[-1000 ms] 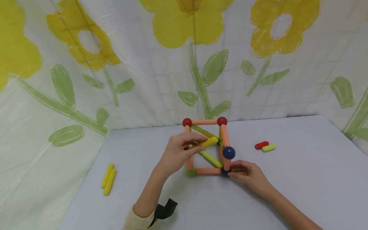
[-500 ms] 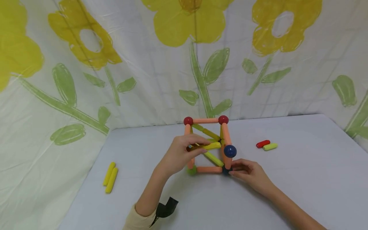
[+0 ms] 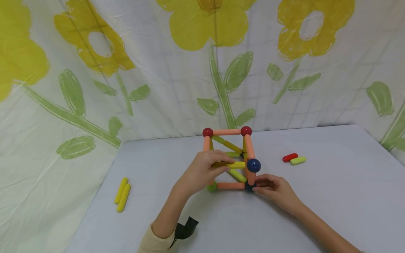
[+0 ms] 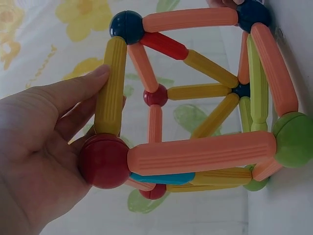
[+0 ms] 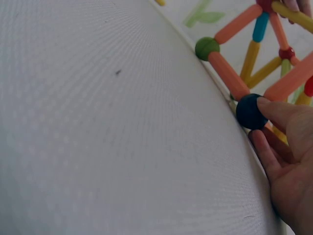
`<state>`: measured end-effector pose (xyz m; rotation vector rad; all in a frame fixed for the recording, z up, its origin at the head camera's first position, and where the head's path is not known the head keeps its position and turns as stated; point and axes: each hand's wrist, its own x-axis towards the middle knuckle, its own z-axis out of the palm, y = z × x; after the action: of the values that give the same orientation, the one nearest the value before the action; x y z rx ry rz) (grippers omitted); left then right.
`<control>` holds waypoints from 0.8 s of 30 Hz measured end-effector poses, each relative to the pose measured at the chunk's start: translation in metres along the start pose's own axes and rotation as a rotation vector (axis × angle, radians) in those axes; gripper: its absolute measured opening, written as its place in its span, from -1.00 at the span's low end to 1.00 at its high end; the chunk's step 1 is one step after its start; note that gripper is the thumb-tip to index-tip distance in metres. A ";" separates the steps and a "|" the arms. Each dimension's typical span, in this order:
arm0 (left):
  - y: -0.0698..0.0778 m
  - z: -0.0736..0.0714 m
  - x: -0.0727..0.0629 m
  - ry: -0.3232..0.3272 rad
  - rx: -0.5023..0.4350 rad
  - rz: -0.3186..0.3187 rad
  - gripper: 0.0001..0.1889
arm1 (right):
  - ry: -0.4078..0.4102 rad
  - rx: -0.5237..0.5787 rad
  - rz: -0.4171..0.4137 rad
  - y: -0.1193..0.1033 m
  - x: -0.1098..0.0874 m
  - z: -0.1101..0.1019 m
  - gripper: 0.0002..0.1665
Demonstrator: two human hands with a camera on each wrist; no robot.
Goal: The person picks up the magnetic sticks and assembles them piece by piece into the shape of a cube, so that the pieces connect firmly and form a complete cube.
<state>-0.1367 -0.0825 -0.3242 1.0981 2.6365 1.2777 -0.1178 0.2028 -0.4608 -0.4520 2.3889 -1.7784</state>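
A cube-like frame of magnetic rods and balls stands on the table, with salmon rods (image 3: 231, 186) along its edges. My left hand (image 3: 205, 170) pinches a yellow magnetic rod (image 4: 110, 88) across the upper front. In the left wrist view that rod bridges the near red ball (image 4: 103, 160) and the upper blue ball (image 4: 127, 27), touching or nearly touching both. Low at the front right corner, my right hand (image 3: 276, 193) holds the dark blue ball (image 5: 251, 111) between thumb and fingers. A green ball (image 5: 207, 48) forms the front left bottom corner.
Two yellow rods (image 3: 123, 197) lie at the table's left. To the right lie a short red rod (image 3: 290, 157) and a short lime rod (image 3: 298, 160). A flower-print curtain (image 3: 171, 88) hangs behind the table's back edge.
My left hand has moved slightly right and swung the yellow rod from slanting to nearly level, its right end now at the upper blue ball. The right hand stays on the lower ball.
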 end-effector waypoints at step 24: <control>0.000 -0.004 -0.004 0.050 -0.046 0.009 -0.78 | -0.009 0.028 0.000 -0.002 -0.002 0.000 -0.60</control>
<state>-0.1346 -0.0878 -0.3224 1.0868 2.6254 1.3780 -0.1159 0.2025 -0.4593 -0.4549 2.3553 -1.8033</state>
